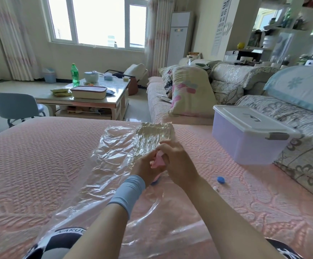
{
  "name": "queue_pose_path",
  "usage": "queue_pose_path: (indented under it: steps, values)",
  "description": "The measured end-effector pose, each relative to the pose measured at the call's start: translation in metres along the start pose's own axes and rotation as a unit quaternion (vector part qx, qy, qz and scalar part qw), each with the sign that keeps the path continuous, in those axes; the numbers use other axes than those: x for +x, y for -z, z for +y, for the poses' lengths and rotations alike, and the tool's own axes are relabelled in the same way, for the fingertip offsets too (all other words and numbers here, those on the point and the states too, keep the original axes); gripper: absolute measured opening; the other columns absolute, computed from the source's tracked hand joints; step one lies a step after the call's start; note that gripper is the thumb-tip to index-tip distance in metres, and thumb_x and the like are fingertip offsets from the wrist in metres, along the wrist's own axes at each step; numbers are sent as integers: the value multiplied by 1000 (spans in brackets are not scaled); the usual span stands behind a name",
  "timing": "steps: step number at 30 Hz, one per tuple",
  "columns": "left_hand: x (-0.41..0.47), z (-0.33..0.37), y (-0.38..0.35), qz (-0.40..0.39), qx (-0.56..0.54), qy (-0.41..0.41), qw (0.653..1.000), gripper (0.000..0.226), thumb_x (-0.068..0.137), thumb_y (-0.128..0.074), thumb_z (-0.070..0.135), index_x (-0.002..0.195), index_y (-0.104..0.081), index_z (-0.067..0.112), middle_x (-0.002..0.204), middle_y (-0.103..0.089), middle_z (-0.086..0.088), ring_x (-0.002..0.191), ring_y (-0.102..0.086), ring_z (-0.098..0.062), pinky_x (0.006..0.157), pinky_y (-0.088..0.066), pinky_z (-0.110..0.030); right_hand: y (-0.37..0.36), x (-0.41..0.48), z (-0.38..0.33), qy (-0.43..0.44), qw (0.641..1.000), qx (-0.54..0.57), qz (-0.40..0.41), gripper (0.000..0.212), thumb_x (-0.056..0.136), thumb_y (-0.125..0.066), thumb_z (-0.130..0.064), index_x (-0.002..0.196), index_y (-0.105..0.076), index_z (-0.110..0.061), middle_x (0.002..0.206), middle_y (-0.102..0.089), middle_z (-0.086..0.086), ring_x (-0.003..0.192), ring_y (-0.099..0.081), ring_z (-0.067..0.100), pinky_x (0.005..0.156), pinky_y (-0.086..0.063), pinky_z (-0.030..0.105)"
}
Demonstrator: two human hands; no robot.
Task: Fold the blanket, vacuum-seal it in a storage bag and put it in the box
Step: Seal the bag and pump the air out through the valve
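A clear plastic storage bag point(103, 165) lies crumpled across the pink bedspread point(30, 156). At its far end sits the compressed pale blanket point(154, 131), shrunk tight inside the plastic. My left hand point(144, 169) and my right hand point(178, 163) meet over the bag's middle, both curled round a small pink pump-like object point(158, 161). A bit of blue, apparently the bag's valve point(154, 182), shows under my left hand. A blue cap point(221, 179) lies loose on the bed to the right. The lavender storage box point(245, 144) with a white lid stands shut at the right.
A sofa point(301, 131) with patterned covers and cushions runs along the right behind the box. A glass coffee table point(84, 98) with a green bottle and a lidded container stands beyond the bed. A grey chair point(15, 107) is at the left.
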State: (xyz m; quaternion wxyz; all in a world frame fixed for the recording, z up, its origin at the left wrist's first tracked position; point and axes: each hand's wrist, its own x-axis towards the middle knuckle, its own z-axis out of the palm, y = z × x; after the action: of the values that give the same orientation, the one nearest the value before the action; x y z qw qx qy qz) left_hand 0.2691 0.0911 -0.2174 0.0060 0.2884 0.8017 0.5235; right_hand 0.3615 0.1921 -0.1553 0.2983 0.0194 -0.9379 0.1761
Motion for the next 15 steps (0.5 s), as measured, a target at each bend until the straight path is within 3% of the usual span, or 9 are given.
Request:
queue_pose_path:
  steps: [3,6,8,10,15]
  values:
    - [1,1,-1,-7,-2,-5,1000,32,73,-74,28,104,-65,25,94,-70,0,90,-65,-24,84,-53,-40,3,4,0,5,999,-49,9,14,91,-60,-1,100,-69,-7,99,-68,10,91,-60,30,74,-49,35]
    - [2,0,-2,-7,-2,-3,1000,31,75,-74,29,104,-65,27,95,-69,0,91,-65,-26,83,-53,-38,19,9,-9,14,996,-74,41,14,92,-59,-2,99,-69,-10,94,-70,7,86,-57,25,82,-52,41]
    - [2,-2,-2,-11,-26,2,1000,36,76,-76,27,110,-65,30,97,-69,1,92,-64,-25,85,-53,-39,33,15,-17,27,994,-89,59,16,92,-60,-3,101,-70,-13,95,-72,6,89,-60,24,84,-50,37]
    - [2,-3,-1,-14,-34,5,999,44,76,-78,27,118,-63,33,101,-70,3,95,-64,-23,88,-53,-39,52,23,-25,32,990,-99,91,15,95,-60,-8,102,-71,-14,94,-72,6,84,-63,22,75,-49,30]
    - [-1,-4,-2,0,-16,11,1000,48,73,-78,33,117,-62,43,96,-66,19,92,-62,-15,77,-44,-20,85,30,-40,72,968,-93,221,12,91,-62,-7,96,-71,-13,93,-73,2,87,-62,23,73,-46,28]
